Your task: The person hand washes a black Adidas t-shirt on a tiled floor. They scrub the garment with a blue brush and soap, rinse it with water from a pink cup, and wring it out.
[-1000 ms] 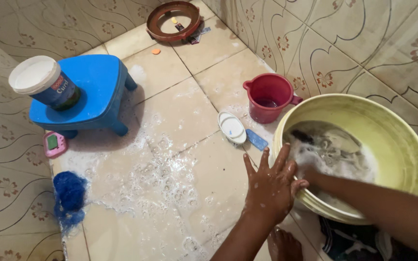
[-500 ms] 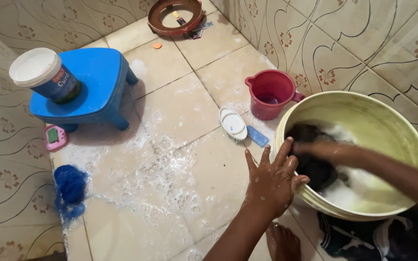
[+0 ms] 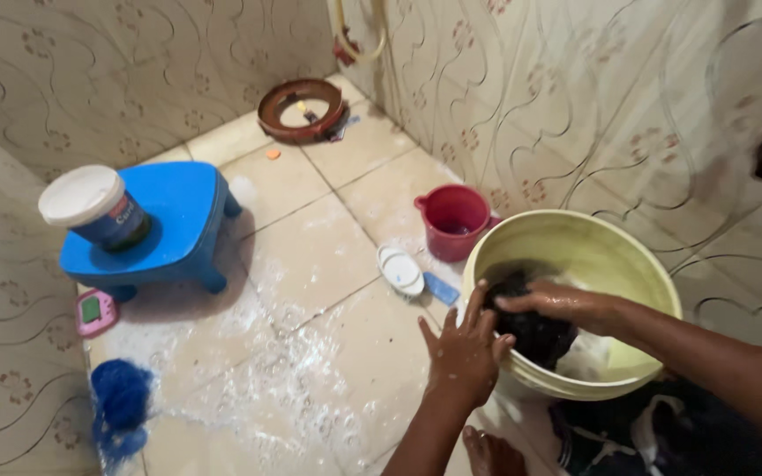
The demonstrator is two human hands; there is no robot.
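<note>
At lower right of the frame, a dark heap of clothes [image 3: 663,432] is cut off by the edge, and the right forearm runs out of view there. Inside the basin [image 3: 601,242], suds hide the bottom. The right hand [image 3: 550,302] lies palm-down on a dark cloth [image 3: 535,335] in the basin, fingers together and curled over it; whether they grip it is hard to tell. The left hand [image 3: 462,351] braces the basin's near rim, fingers spread apart. Left of the basin, foamy floor [image 3: 302,370] lies open; a red jug [image 3: 453,220] and a white brush [image 3: 400,270] sit just beside its far rim.
</note>
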